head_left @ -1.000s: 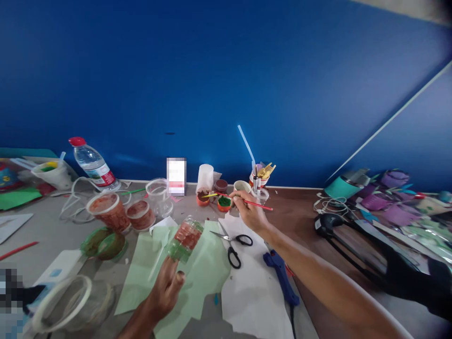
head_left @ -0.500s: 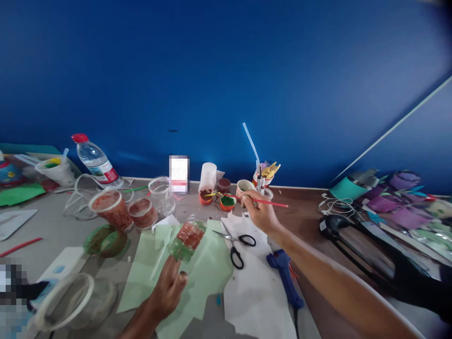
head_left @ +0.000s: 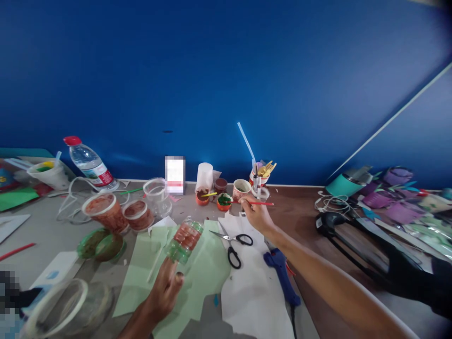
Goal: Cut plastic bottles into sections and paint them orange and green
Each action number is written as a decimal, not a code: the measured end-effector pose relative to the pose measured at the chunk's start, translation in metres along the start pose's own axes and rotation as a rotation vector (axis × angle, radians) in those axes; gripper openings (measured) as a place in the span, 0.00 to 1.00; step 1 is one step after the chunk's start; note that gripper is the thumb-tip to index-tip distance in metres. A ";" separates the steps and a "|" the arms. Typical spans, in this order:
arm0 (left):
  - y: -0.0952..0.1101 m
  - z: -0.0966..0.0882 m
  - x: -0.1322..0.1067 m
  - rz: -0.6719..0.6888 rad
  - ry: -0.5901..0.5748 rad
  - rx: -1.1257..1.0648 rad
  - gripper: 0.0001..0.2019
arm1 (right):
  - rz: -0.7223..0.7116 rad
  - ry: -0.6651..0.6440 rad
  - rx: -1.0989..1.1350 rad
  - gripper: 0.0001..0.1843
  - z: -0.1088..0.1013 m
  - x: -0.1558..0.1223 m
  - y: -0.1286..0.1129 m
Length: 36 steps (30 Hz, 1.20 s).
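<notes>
My left hand holds up a clear plastic bottle piece painted in brown-red and green bands. Its fingers go behind or into the lower end, where I cannot see them; the thumb stands apart. My right hand pinches a thin red paintbrush. The brush tip reaches the small orange cup of green paint. Just left of that is an orange cup of brown paint with a yellow stick across it. Black-handled scissors lie open on white paper between the hands.
A blue glue gun lies under my right forearm. Green paper covers the table before me. Painted tubs, a water bottle and a clear container stand left. A black strap-like frame lies right, near purple crafts.
The brush has moved from around the brown paint cup and yellow stick to the green paint cup. The left hand and painted bottle piece stay nearly in place; the view shifts slightly.
</notes>
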<state>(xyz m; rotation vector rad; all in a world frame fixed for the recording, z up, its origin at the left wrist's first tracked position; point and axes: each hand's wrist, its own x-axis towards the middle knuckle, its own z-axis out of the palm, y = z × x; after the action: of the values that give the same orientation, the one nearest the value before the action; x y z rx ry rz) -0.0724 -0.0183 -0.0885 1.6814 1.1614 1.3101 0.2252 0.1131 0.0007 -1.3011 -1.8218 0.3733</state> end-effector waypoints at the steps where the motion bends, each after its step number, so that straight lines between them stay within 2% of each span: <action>1: 0.000 0.000 0.000 0.003 0.005 0.007 0.28 | 0.005 -0.005 -0.004 0.14 0.001 -0.001 0.001; 4: 0.001 0.001 -0.001 0.022 -0.009 0.003 0.28 | 0.021 -0.040 -0.023 0.10 0.000 -0.007 0.007; 6: 0.002 0.002 -0.001 0.036 -0.007 0.003 0.28 | 0.011 -0.097 -0.054 0.14 -0.004 -0.011 0.013; 9: 0.005 0.003 0.000 0.044 -0.001 0.014 0.28 | -0.077 -0.197 -0.152 0.18 -0.014 -0.017 0.024; 12: 0.007 0.002 0.002 0.066 -0.035 0.010 0.28 | -0.176 -0.255 -0.260 0.18 -0.028 -0.018 0.033; 14: 0.007 0.002 0.002 0.078 -0.045 0.012 0.28 | -0.194 -0.289 -0.271 0.17 -0.040 -0.013 0.035; 17: 0.003 0.000 0.001 0.046 -0.059 0.034 0.28 | -0.144 -0.273 -0.258 0.16 -0.058 0.004 0.032; 19: 0.000 -0.001 0.000 0.019 -0.069 0.036 0.28 | -0.059 -0.220 -0.258 0.16 -0.065 0.020 0.026; 20: -0.001 -0.002 0.000 0.008 -0.073 0.029 0.29 | -0.013 -0.233 -0.266 0.17 -0.066 0.029 0.022; 23: 0.001 -0.001 0.002 -0.006 -0.087 -0.002 0.30 | -0.016 -0.382 -0.338 0.20 -0.055 0.056 0.009; 29: 0.017 -0.002 0.009 -0.001 -0.124 -0.021 0.33 | -0.159 -0.655 -0.430 0.12 -0.005 0.092 -0.005; 36: 0.021 -0.005 0.007 0.000 -0.150 -0.012 0.32 | -0.258 -0.785 -0.587 0.16 0.032 0.109 -0.008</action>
<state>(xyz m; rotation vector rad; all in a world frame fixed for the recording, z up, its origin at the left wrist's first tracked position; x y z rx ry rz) -0.0715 -0.0194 -0.0661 1.7387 1.0637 1.1664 0.1846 0.2129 0.0371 -1.3701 -2.8896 0.2217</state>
